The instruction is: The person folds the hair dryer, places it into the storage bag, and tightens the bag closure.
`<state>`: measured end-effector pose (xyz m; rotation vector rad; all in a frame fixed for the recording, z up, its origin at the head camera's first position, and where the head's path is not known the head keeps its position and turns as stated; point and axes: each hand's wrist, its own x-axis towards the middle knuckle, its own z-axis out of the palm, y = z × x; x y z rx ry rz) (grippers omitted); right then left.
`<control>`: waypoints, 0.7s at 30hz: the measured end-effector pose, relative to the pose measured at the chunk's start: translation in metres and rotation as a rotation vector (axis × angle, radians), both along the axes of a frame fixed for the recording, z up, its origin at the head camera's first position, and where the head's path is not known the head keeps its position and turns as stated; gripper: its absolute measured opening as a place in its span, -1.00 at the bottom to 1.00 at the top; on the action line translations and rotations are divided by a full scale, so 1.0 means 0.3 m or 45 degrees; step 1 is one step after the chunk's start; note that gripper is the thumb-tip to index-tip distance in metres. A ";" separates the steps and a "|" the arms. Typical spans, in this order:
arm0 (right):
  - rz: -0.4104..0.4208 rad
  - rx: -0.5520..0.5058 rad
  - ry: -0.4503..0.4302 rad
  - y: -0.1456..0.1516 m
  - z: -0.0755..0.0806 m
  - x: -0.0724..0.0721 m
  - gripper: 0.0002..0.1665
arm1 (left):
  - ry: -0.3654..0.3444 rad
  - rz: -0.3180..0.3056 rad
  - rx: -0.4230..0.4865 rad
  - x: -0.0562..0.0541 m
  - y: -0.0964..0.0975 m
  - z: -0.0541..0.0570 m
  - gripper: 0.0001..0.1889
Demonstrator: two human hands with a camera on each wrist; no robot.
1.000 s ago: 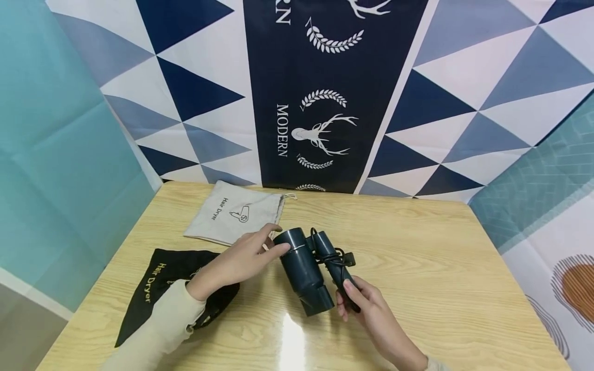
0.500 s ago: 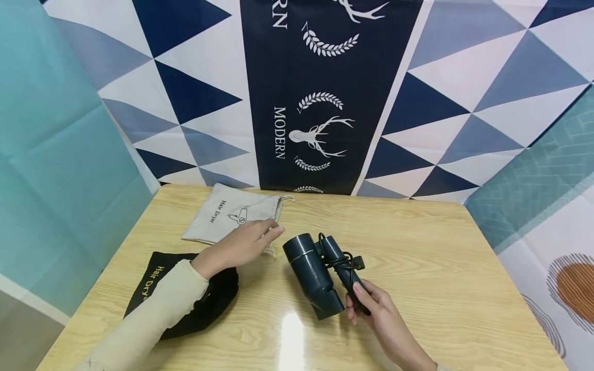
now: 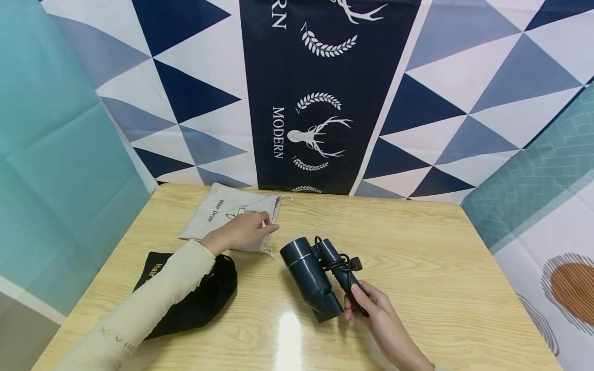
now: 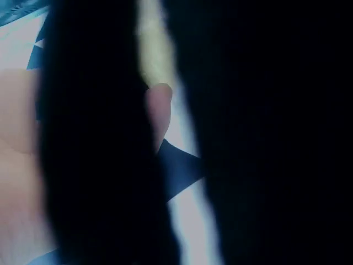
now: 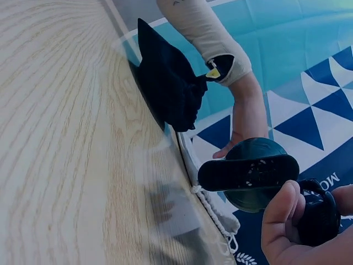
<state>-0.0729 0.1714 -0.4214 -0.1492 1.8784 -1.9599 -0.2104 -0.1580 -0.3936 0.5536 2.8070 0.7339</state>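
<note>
A dark blue hair dryer (image 3: 306,278) is held off the table at a tilt, its black cord (image 3: 341,264) wound about the handle. My right hand (image 3: 378,312) grips the lower end of that handle, as the right wrist view also shows. A pale grey drawstring pouch (image 3: 211,206) printed "Hair Dryer" lies flat at the back left. Over its drawstring end hovers my left hand (image 3: 243,230), fingers loosely bent, holding nothing visible; contact with the cloth cannot be made out. The left wrist view is mostly blocked by dark shapes, with only a fingertip (image 4: 160,107) showing.
A black drawstring bag (image 3: 209,299) with gold lettering sits at the left on the wooden table (image 3: 417,247), partly behind my left sleeve (image 3: 153,299). A patterned cloth wall (image 3: 199,103) stands along the table's back edge.
My left hand has left the hair dryer's barrel and moved left to above the grey pouch. The right hand keeps its grip; the dryer has shifted slightly right and toward me.
</note>
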 end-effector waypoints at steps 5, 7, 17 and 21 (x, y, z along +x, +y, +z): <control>-0.031 -0.004 -0.007 0.002 0.000 -0.001 -0.55 | -0.065 -0.018 -0.075 -0.044 -0.003 -0.017 -0.63; -0.026 -0.007 -0.002 0.003 0.002 -0.002 -0.54 | -0.092 -0.009 -0.111 -0.061 0.001 -0.023 -0.65; -0.007 -0.018 0.001 0.005 0.005 0.001 -0.53 | -0.126 0.060 -0.351 -0.147 0.044 -0.083 -0.74; -0.015 -0.010 0.002 0.006 0.004 0.001 -0.54 | -0.114 0.096 -0.390 -0.168 0.053 -0.098 -0.83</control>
